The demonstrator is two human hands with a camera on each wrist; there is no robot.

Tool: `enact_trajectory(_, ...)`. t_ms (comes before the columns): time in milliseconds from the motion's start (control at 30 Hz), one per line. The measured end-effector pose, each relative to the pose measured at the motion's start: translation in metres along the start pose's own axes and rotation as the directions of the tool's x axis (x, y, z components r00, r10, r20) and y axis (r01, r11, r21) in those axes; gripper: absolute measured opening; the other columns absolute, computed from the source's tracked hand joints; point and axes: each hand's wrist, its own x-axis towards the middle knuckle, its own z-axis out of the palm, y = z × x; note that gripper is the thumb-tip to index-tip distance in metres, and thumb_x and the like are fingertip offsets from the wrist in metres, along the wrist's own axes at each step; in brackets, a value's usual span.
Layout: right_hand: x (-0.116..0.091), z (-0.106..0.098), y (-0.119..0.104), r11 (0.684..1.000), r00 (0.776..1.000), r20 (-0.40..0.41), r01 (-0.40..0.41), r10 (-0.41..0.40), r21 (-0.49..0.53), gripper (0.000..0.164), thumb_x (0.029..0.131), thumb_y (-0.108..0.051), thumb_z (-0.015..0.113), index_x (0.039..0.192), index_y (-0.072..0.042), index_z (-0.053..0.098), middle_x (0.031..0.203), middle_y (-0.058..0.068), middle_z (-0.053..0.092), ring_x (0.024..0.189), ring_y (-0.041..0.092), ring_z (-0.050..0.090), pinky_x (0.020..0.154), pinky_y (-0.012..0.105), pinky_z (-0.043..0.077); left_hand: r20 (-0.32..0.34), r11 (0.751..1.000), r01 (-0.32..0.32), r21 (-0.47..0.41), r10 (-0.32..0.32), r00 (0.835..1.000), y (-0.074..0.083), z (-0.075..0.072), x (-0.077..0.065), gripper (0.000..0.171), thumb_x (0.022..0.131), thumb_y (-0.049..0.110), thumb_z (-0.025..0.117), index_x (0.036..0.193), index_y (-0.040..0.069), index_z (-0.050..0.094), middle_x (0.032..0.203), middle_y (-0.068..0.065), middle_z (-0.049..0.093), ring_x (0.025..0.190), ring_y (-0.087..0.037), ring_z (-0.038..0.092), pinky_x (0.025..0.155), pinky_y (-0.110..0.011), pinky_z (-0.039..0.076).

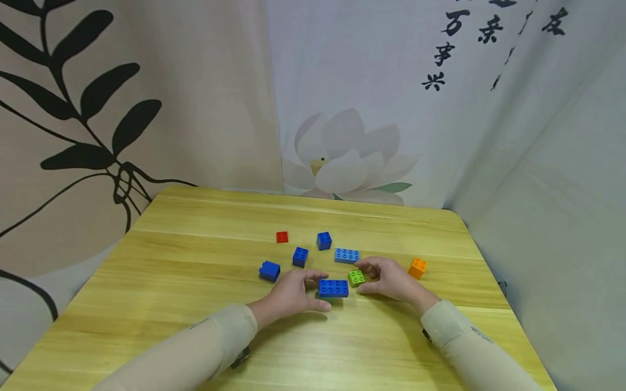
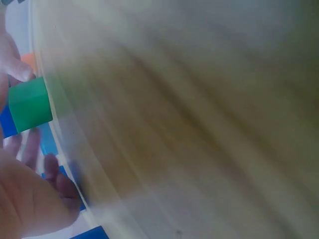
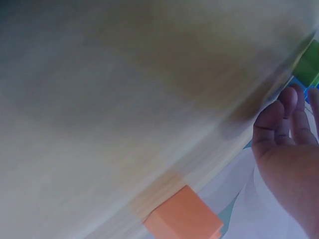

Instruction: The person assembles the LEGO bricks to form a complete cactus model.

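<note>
My left hand [image 1: 293, 292] pinches a long blue toy building brick [image 1: 333, 287] at its left end, thumb on the near side and a finger on the far side. Below this brick a green brick [image 2: 31, 103] shows, close up in the left wrist view. A lime-green brick [image 1: 356, 278] with a two-by-two top lies just right of the held pair. Around it my right hand [image 1: 388, 281] has its thumb and fingers apart, tips close at its edges. From the right wrist, this brick [image 3: 309, 63] appears just past the fingertips.
Behind the hands stand a light-blue long brick [image 1: 346, 256], two blue bricks [image 1: 300, 257] and a small red brick [image 1: 282, 237]. Another blue brick [image 1: 269, 271] lies beyond the left hand. An orange brick [image 1: 417, 268] is beside the right hand. Curtains [image 1: 220, 108] hang behind the wooden table [image 1: 205, 228].
</note>
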Motion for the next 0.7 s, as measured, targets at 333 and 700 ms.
enact_trajectory(333, 0.004, 0.003, 0.0, 0.998, 1.0, -0.021, 0.014, -0.015, -0.061, 0.048, 0.09, -0.031, 0.089, 0.132, -0.014, 0.074, 0.11, -0.003, 0.074, 0.093, 0.013, 0.06, 0.082, 0.026, 0.053, -0.046, 0.997, -0.041, -0.061, 0.038, 0.998, 0.002, -0.002, -0.002, 0.042, 0.082, 0.039, 0.094, 0.121, 0.031, 0.082, 0.12, 0.007, 0.076, 0.104, -0.017, 0.061, 0.09, -0.038, 0.054)
enact_trajectory(700, -0.005, -0.001, -0.028, 1.0, 0.992, -0.129, -0.011, 0.014, 0.021, 0.04, 0.092, -0.034, 0.086, 0.128, -0.019, 0.076, 0.101, -0.005, 0.073, 0.088, 0.014, 0.06, 0.074, 0.027, 0.054, -0.031, 0.994, -0.019, -0.105, 0.016, 0.999, -0.002, 0.001, 0.0, 0.043, 0.082, 0.043, 0.094, 0.121, 0.032, 0.081, 0.125, 0.007, 0.078, 0.103, -0.014, 0.065, 0.089, -0.036, 0.058)
